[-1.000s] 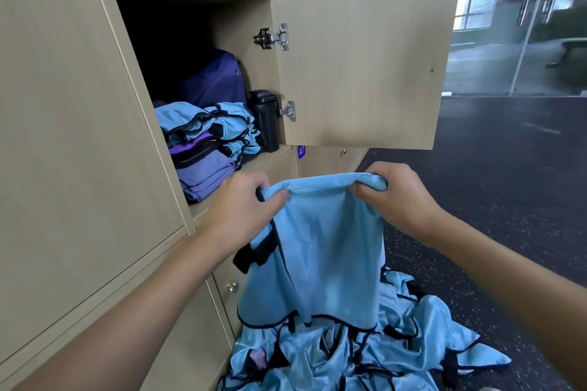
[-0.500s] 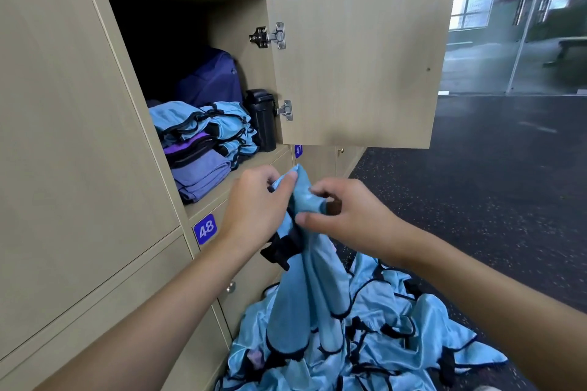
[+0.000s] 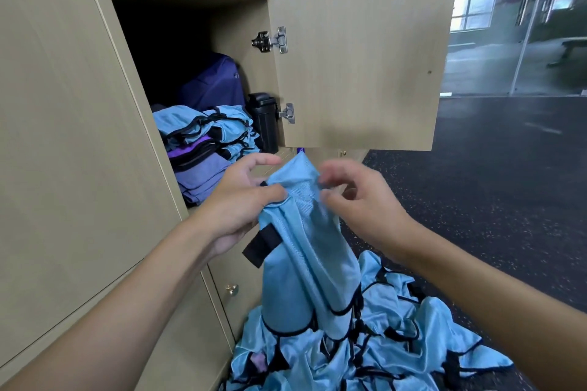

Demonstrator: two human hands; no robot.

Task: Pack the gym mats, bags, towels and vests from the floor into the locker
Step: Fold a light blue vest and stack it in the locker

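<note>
Vest [image 3: 305, 232] pinched by raised left hand [image 3: 241, 200]; right hand [image 3: 359, 203] curled, blurred, grasp unclear.

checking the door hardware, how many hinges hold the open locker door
2, both on the open door's inner edge: upper hinge near the top, lower hinge near the bottom, beside the black container. None looks hidden.

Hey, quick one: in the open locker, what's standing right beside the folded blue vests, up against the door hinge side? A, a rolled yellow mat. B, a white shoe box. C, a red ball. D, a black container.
D: a black container stands upright at the right side of the open locker, between the stack of folded blue vests and the lower hinge.
</note>
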